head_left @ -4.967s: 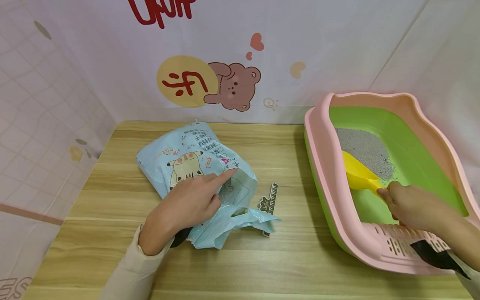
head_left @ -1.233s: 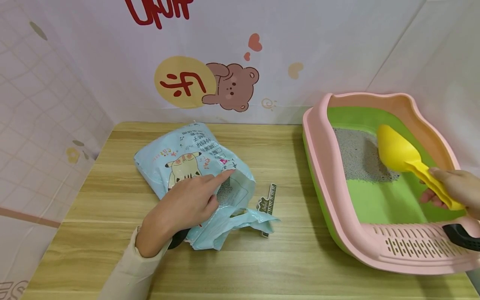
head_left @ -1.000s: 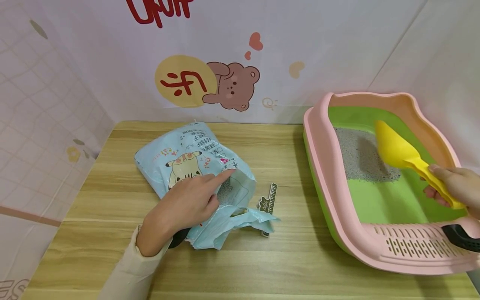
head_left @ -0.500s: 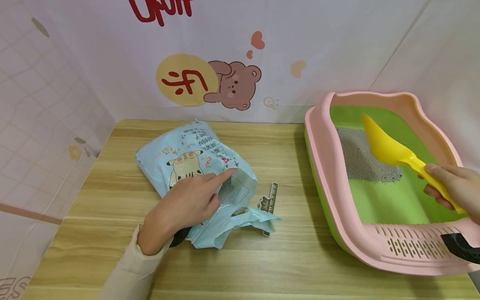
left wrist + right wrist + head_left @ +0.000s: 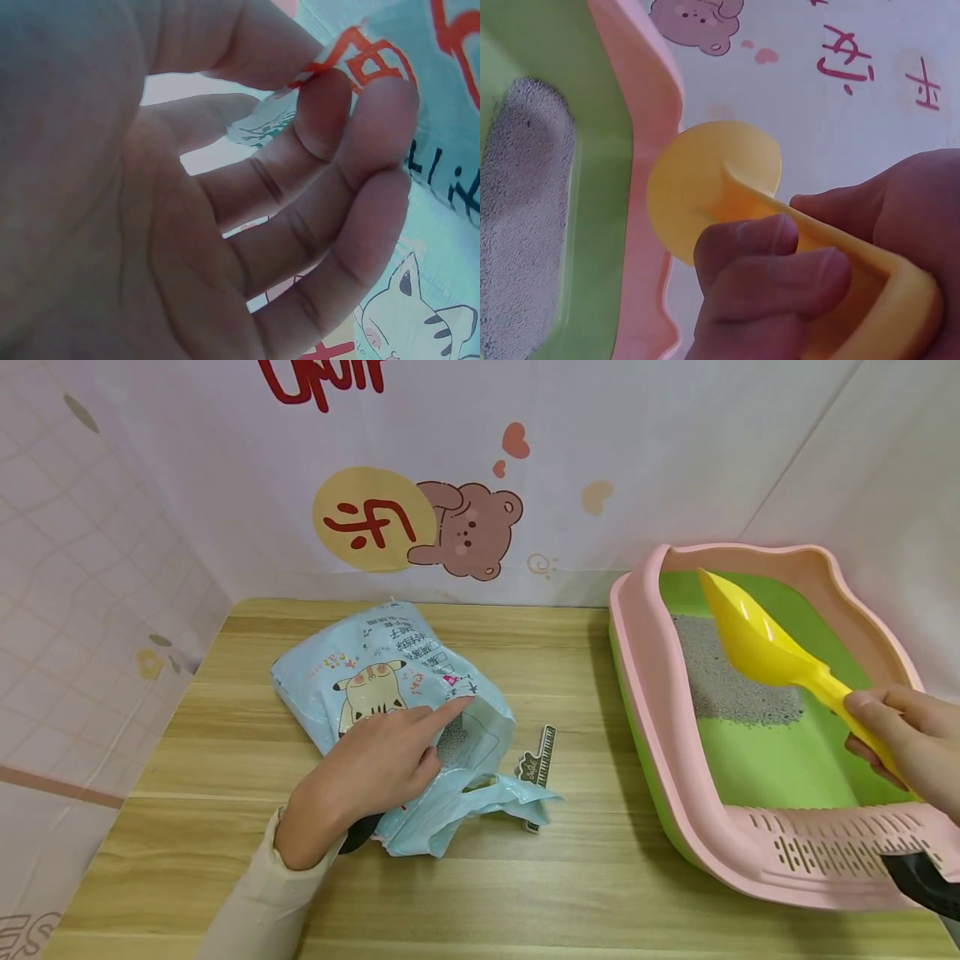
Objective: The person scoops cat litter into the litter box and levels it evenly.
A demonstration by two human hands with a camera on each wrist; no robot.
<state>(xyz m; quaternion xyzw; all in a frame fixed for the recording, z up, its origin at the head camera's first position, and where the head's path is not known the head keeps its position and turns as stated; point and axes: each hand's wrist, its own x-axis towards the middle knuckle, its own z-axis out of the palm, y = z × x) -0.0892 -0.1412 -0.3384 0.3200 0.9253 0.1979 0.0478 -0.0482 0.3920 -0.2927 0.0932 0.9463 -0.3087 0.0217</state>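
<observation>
My left hand (image 5: 375, 768) pinches the torn edge of a light blue cat litter bag (image 5: 375, 689) between thumb and fingers, as the left wrist view shows. Grey litter (image 5: 452, 743) is visible inside the bag's mouth. Over the pink-rimmed green litter box (image 5: 667, 710), my right hand (image 5: 907, 735) grips a yellow litter scoop (image 5: 757, 639) by its handle. The scoop is raised above the box, its tip pointing up and left. A bed of grey litter (image 5: 750, 697) covers part of the box's floor. Whether the scoop's bowl holds any litter I cannot tell.
A small flat piece with a piano-key pattern (image 5: 547, 752) lies on the wooden table (image 5: 570, 893) between bag and box, partly under the bag's flap. A printed white backdrop (image 5: 570, 527) stands behind the table.
My right hand has lifted the scoop from inside the box near the litter, then turned it and carried it up and left. The litter patch is wider than before. My left hand stays put.
</observation>
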